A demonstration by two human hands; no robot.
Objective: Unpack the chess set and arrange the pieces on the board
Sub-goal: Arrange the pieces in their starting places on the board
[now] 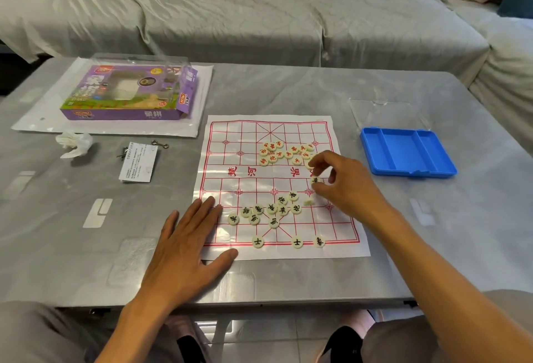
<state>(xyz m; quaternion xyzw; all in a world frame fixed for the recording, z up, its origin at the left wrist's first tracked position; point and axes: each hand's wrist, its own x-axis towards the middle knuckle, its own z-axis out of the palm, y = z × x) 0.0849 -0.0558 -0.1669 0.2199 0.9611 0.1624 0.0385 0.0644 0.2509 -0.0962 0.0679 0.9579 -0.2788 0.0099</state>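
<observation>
Fingertips [317, 186] of the right hand [343, 181] pinch a black-marked piece [315, 180] above the board [277, 253]. Left hand [187, 241] lies flat, fingers spread, pressing the board's near-left corner.

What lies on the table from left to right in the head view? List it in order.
Crumpled tissue → purple game box → folded leaflet → left hand → paper chess board → right hand → blue tray.
</observation>
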